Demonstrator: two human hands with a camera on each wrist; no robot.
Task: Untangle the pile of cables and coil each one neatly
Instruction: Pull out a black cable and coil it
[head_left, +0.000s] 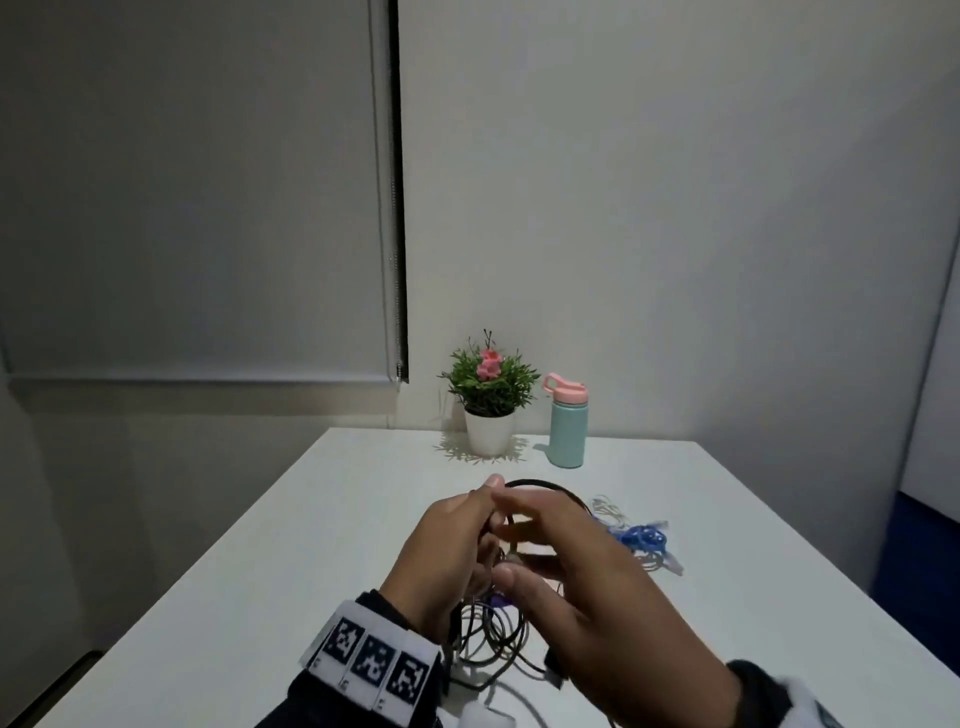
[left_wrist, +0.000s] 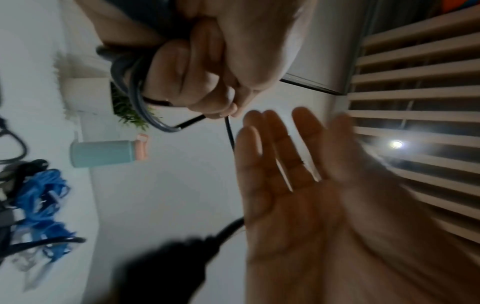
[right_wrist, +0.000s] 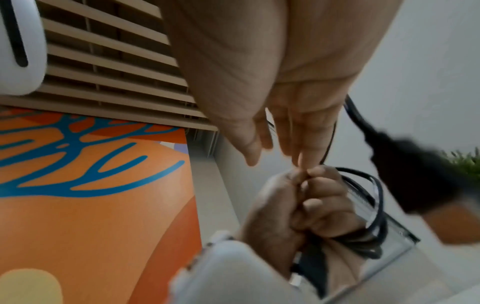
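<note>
Several loops of the black power cable (right_wrist: 378, 197) sit in the left hand (head_left: 447, 551), which is clenched round them just above the white table (head_left: 260, 571). The right hand (head_left: 582, 577) is flat-fingered and grips nothing, and the free run passes beside its fingers to the plug (right_wrist: 415, 174). The right hand should probably retake that run near the fist and lay each turn the same size, keeping the plug clear of the blue cable (head_left: 641, 538) on the table.
</note>
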